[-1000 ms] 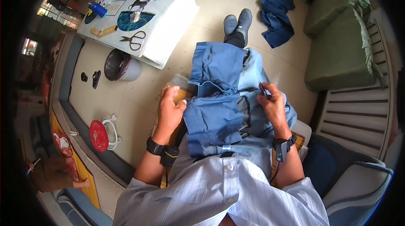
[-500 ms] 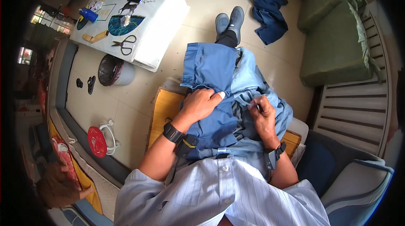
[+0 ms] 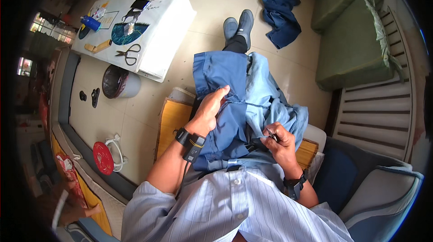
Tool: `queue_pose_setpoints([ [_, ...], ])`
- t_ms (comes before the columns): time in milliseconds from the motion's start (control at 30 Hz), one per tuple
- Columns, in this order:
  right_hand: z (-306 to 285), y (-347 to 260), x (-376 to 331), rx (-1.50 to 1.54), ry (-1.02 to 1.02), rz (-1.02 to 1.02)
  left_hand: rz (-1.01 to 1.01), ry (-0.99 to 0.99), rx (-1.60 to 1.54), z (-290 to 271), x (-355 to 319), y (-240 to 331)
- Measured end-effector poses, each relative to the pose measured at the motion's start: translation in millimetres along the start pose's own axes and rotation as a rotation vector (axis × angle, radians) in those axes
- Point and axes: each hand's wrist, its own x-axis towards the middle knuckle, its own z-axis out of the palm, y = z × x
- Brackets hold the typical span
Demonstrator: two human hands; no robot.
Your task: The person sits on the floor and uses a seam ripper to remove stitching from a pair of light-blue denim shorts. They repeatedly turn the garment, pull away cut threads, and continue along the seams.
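Observation:
A blue garment [image 3: 234,84] lies over my lap and legs, part darker blue and part lighter. My left hand [image 3: 211,109] rests on its middle, with the fingertips pinching a fold near a seam. My right hand [image 3: 282,141] sits lower right on the bunched lighter cloth and grips a small thin dark tool [image 3: 271,134] between thumb and fingers, its tip against the fabric. Both wrists carry black bands. My shoes [image 3: 239,26] stick out beyond the garment.
A white low table [image 3: 167,39] at upper left holds scissors [image 3: 127,53] and small items. A grey round bin [image 3: 118,82] and a red disc [image 3: 103,158] are on the floor at left. Another blue cloth [image 3: 279,14] lies near green cushions [image 3: 352,48].
My left hand has moved from the garment's left edge to its middle and pinched a fold. My right hand has dropped lower with the tool. The garment now lies further out over my legs.

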Motion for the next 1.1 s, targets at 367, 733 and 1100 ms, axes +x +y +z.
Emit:
queue_pose_setpoints([
  [367, -7, -17, -9, 0.036, -0.011, 0.008, -0.031, -0.28, -0.015, -28, -6, -11],
  [733, -14, -25, 14, -0.132, 0.12, 0.121, 0.115, -0.319, 0.043, -10, -52, 3],
  [1100, 45, -53, 56, -0.274, 0.066, -0.173, 0.195, -0.281, -0.031, 0, -58, -13],
])
